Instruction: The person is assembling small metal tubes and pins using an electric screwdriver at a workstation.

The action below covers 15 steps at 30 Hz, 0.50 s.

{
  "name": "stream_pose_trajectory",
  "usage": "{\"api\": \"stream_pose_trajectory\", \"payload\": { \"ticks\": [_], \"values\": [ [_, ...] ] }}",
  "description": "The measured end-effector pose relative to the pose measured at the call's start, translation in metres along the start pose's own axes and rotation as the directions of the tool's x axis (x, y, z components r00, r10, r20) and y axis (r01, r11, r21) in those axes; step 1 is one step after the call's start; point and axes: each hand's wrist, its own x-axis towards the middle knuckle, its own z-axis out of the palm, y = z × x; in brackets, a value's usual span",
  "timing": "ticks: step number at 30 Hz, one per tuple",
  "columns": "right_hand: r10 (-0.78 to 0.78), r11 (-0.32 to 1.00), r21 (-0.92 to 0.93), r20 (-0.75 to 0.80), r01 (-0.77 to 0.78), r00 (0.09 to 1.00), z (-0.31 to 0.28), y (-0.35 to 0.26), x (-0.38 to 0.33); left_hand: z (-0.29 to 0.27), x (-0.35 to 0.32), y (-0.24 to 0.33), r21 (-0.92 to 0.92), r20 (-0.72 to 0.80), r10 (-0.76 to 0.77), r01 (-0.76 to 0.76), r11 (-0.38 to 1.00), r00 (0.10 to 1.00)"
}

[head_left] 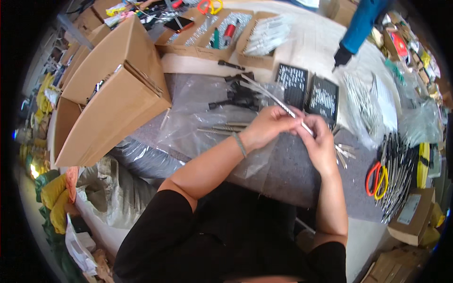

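A long thin silver rod (278,101) slants across the middle of the table, and both hands meet on its near end. My left hand (270,126) pinches it between thumb and fingers. Just to the right, my right hand (320,140) closes round the end; its exact tip is partly covered by the fingers. Beyond the left hand lie several black plastic pieces (238,98) on a clear plastic bag (188,113). Two black trays of small metal parts, a left one (292,82) and a right one (323,96), sit just past the hands.
A teal electric screwdriver (354,40) hangs at upper right. A large cardboard box (113,104) stands left. Cardboard trays (188,51) line the back. Red-and-yellow scissors (377,181), a heap of dark-ended metal rods (395,177) and bagged white sticks (361,104) are at right.
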Motion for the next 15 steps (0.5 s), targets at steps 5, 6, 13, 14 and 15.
{"api": "stream_pose_trajectory", "payload": {
  "ticks": [5,6,13,14,15],
  "values": [
    [0.074,0.991,0.106,0.036,-0.077,0.997,0.002,0.003,0.006,-0.010,0.008,0.008,0.049,-0.159,0.106,-0.099,0.994,0.982],
    [0.082,0.993,0.083,0.019,-0.084,0.996,0.001,0.005,0.005,-0.011,0.009,0.011,-0.041,-0.295,0.182,-0.203,0.978,0.938],
    [0.122,0.989,0.085,0.043,-0.125,0.992,0.000,0.004,0.001,-0.017,0.004,0.021,0.052,-0.308,0.243,-0.238,0.970,0.920],
    [0.145,0.982,0.119,0.044,-0.150,0.988,-0.001,0.001,0.001,-0.017,0.005,0.021,-0.003,-0.312,0.241,-0.254,0.967,0.919],
    [0.173,0.972,0.153,0.046,-0.178,0.984,-0.001,-0.001,0.000,-0.016,0.005,0.021,-0.003,-0.310,0.239,-0.252,0.968,0.920]
  ]
}}
